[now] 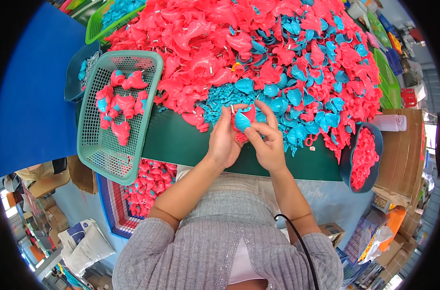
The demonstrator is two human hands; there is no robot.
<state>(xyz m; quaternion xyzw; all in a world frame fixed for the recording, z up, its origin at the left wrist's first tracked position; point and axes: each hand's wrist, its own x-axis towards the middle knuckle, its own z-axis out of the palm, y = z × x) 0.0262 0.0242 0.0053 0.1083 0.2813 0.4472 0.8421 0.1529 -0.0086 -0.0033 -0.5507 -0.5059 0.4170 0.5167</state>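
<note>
Close to the table's front edge, my two hands meet around a small toy part. My left hand is closed around its pink plastic body, which is partly hidden by the fingers. A teal curved shell with a jagged edge sits against that body. My right hand pinches the shell, its thumb on the lower edge and its fingers behind. Just beyond my hands lies a heap of small teal pieces, with loose teal shells to the right.
A large pile of pink plastic parts covers the far table. At left, a green mesh basket holds several pink-and-teal pieces. A dark bowl of pink rings stands at right. Below the table edge, a crate holds pink pieces.
</note>
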